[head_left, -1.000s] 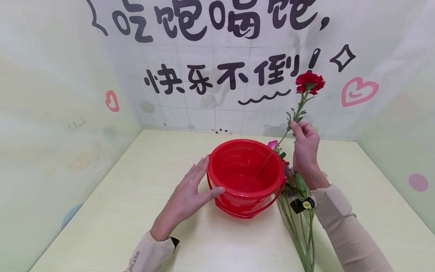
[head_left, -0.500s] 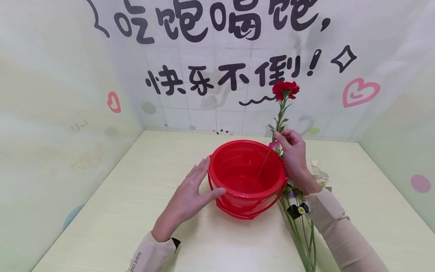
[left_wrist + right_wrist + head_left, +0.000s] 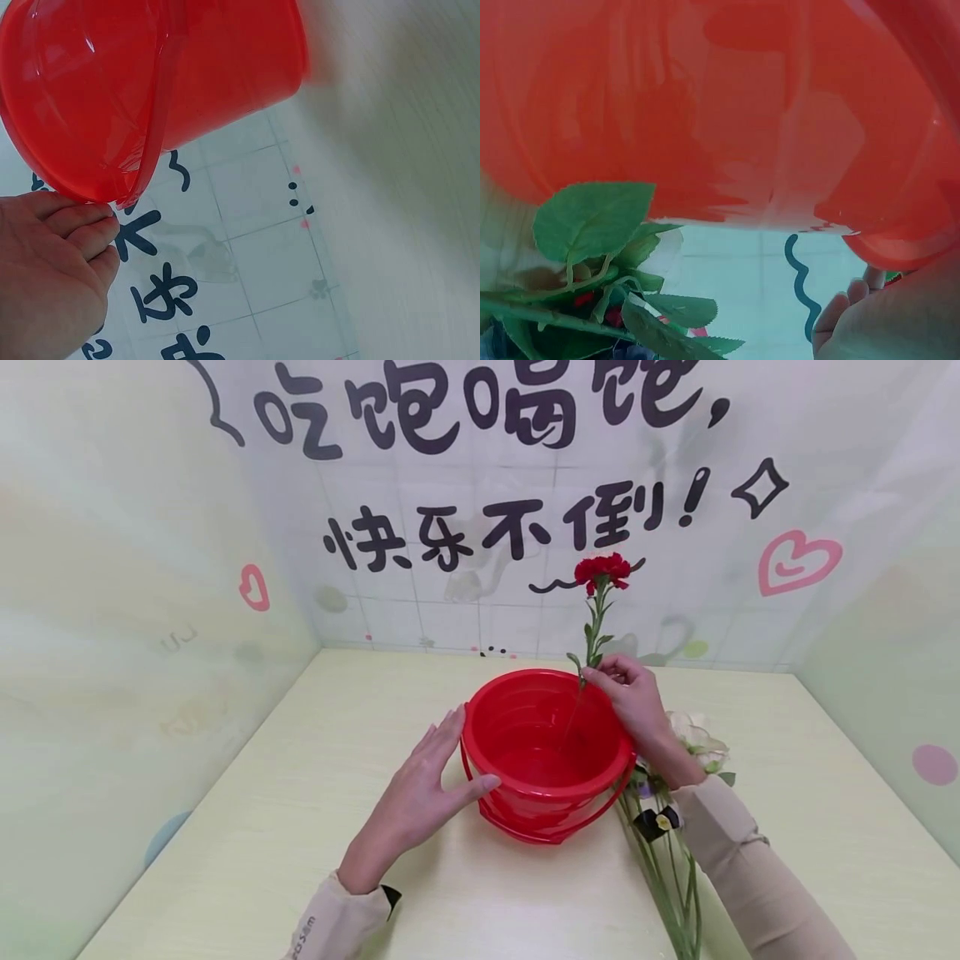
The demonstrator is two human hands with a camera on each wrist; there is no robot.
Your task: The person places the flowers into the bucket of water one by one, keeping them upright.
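A red plastic bucket stands upright on the table. My left hand rests against its left side, fingers nearly straight along the rim and thumb at the near edge. In the left wrist view, the fingertips of that hand meet the bucket's rim. With thumb and fingers, my right hand pinches the green stem of a red carnation over the far right rim. Its bloom points up and the thin lower stem slants down inside the bucket. The right wrist view shows the bucket wall beside the hand.
More flowers lie to the bucket's right, partly under my right forearm: a whitish bloom and several long green stems. Green leaves sit close by the bucket in the right wrist view. A printed backdrop stands behind the table.
My right hand has moved left and down with the carnation, from right of the bucket to over its far right rim. My left hand stays against the bucket.
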